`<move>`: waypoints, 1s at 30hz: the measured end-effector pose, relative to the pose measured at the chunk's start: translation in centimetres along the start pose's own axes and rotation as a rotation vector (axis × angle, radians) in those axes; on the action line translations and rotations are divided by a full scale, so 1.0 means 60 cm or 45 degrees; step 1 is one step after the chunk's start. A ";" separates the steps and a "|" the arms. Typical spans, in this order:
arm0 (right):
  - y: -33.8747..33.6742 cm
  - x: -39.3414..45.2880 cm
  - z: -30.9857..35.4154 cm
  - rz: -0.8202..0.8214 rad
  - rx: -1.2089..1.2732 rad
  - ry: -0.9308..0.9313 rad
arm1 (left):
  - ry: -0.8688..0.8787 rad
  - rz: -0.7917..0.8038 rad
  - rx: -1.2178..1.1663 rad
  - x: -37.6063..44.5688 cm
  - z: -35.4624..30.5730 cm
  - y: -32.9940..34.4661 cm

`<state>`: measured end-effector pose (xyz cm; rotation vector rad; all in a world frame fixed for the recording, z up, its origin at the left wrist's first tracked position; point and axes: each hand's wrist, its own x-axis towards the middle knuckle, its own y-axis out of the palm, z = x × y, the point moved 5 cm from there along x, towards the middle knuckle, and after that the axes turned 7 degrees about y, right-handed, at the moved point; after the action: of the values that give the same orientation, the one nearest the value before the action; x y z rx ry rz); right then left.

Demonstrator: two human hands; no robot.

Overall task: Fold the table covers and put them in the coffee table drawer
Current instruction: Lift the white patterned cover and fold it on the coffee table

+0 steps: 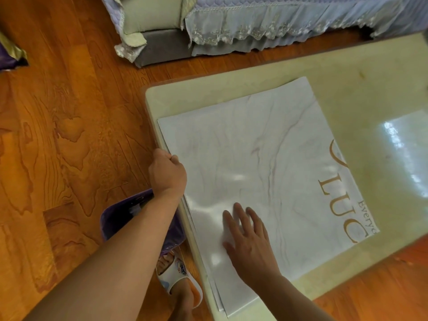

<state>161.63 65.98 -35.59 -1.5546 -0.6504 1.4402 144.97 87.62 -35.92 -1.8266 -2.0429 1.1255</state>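
glossy marbled table cover (254,170) on polished coffee table (359,89).

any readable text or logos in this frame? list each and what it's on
"LUC" in large gold letters, printed on the table cover; cut off at the cover's edge, with part of another gold letter beside the "L".
"Every" in small dark print beside it on the same cover; the rest is cut off.
The slipper bears a picture, no readable text.

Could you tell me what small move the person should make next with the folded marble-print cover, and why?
Probably lift the edge that the left hand grips and fold the white marble-print table cover over once more. It lies flat on the cream coffee table, with the right hand pressing it, and looks too wide for a drawer.
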 end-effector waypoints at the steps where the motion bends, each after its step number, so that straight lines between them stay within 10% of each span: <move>1: 0.001 0.000 -0.001 -0.009 -0.012 0.002 | 0.008 -0.031 0.095 -0.001 -0.002 -0.003; 4: 0.006 0.001 -0.004 -0.039 -0.070 -0.005 | 0.408 -0.058 0.551 -0.023 -0.025 -0.009; 7: 0.001 0.000 -0.003 -0.084 -0.055 -0.035 | 1.013 0.379 0.706 -0.120 -0.040 0.036; 15: -0.060 0.017 -0.082 -0.027 0.331 -0.369 | 0.869 0.943 1.115 -0.190 0.000 0.098; 21: -0.157 0.034 -0.465 -0.619 0.152 0.251 | 0.724 0.825 1.250 -0.205 -0.020 0.126; 30: -0.124 0.055 -0.621 0.005 0.472 0.426 | 0.447 0.203 1.123 -0.348 -0.046 0.157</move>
<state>199.60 62.76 -33.56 -1.4505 -0.1698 1.1839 158.71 69.38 -32.78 -1.5566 -0.9652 1.3236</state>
